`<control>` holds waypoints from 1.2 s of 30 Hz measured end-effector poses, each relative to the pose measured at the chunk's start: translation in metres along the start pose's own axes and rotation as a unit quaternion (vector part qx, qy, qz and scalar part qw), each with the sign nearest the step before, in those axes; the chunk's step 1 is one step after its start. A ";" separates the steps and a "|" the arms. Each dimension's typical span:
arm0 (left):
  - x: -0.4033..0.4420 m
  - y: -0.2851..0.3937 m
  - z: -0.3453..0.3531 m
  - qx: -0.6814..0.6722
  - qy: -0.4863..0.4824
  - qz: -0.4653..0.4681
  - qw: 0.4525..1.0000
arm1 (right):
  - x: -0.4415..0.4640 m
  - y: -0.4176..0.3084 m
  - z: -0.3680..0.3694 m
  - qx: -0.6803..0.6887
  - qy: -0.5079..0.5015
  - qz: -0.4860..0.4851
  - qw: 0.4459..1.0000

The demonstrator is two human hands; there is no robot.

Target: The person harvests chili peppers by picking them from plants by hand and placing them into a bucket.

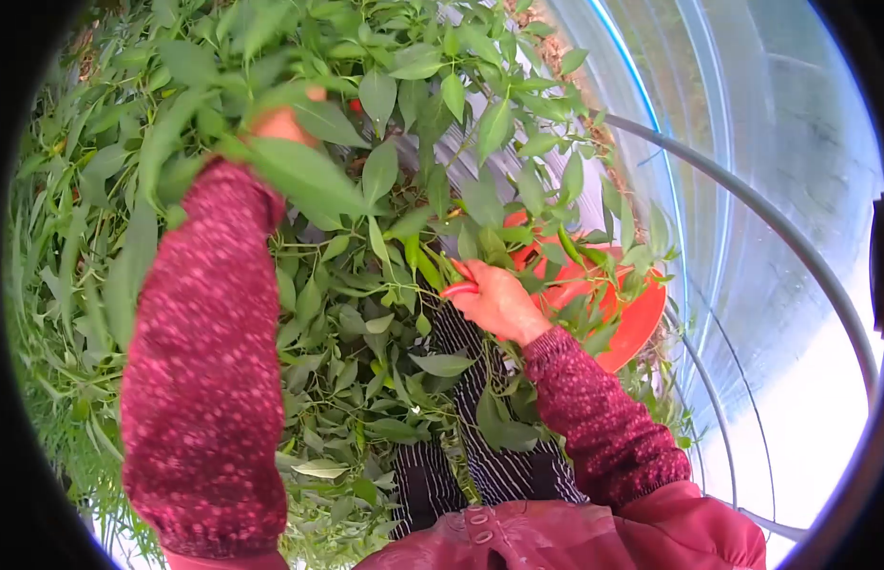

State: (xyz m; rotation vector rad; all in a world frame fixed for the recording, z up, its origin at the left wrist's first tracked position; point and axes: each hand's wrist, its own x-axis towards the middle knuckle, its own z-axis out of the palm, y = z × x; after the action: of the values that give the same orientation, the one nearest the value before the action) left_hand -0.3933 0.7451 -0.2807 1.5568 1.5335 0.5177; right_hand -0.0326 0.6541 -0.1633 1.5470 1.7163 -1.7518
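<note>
My right hand [502, 302] is in the middle of the view, its fingers closed on a red chili pepper [459, 289] among the stems. Just left of those fingers hangs a green pepper [429, 270]. My left hand [284, 125] reaches into the upper foliage; leaves cover most of it, so its fingers cannot be made out. Near it a bit of red [355, 104] shows between leaves. To the right of my right hand, a red basin [640, 325] sits partly behind leaves, and red peppers seem to lie inside it. Another green pepper [568, 246] hangs over the basin.
Dense pepper plants [356, 351] surround both arms and my legs in striped trousers [451, 356]. Pale plastic sheeting [580, 180] covers the ground behind the plants. A clear plastic greenhouse wall [746, 123] with a curved grey pipe [775, 218] rises on the right.
</note>
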 end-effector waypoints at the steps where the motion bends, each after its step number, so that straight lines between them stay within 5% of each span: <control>1: 0.014 0.007 -0.028 -0.063 -0.101 -0.125 0.985 | -0.001 0.000 0.001 0.079 -0.033 0.055 0.995; 2: 0.032 0.032 -0.044 0.175 -0.136 -0.147 0.964 | -0.001 0.005 0.005 0.085 -0.037 0.056 0.994; 3: 0.047 0.057 -0.053 0.402 -0.163 -0.157 0.887 | -0.001 0.011 0.008 0.113 -0.048 0.064 0.990; 4: 0.042 0.064 -0.057 0.203 0.039 -0.150 0.967 | -0.001 0.016 0.010 0.140 -0.058 0.072 0.986; 7: 0.056 0.050 -0.069 0.091 0.078 -0.116 0.986 | -0.001 0.012 0.006 0.198 -0.062 0.089 0.974; 9: 0.056 0.062 -0.066 0.113 0.033 -0.102 0.988 | 0.000 0.007 -0.003 0.242 -0.075 0.104 0.962; 12: 0.040 0.107 -0.039 -0.094 -0.089 -0.267 0.955 | 0.003 0.008 -0.006 0.227 -0.078 0.102 0.965; 14: 0.025 0.084 0.004 -0.081 -0.178 -0.314 0.929 | 0.004 0.009 -0.003 0.231 -0.081 0.105 0.964; 15: 0.022 0.003 0.045 -0.206 -0.093 0.016 0.974 | 0.005 0.011 -0.001 0.234 -0.081 0.105 0.963; 16: 0.019 -0.070 0.083 -0.311 -0.058 0.354 0.880 | 0.006 0.013 0.001 0.233 -0.078 0.105 0.964; 17: 0.006 -0.039 0.086 -0.217 -0.014 0.047 0.975 | 0.005 0.016 0.006 0.236 -0.079 0.093 0.964; 18: 0.012 -0.013 0.090 -0.202 0.010 -0.111 0.973 | 0.005 0.019 0.009 0.240 -0.080 0.084 0.964; 20: 0.025 -0.001 0.102 -0.185 0.029 -0.221 0.957 | 0.003 0.016 0.010 0.250 -0.092 0.096 0.959; 36: 0.042 0.010 0.098 -0.383 0.102 -0.352 0.848 | 0.003 0.016 0.009 0.278 -0.093 0.092 0.952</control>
State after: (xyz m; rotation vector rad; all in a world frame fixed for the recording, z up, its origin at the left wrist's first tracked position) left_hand -0.3029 0.7578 -0.3369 0.2907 1.6265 0.7443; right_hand -0.0262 0.6438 -0.1775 1.6036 0.9964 -2.3143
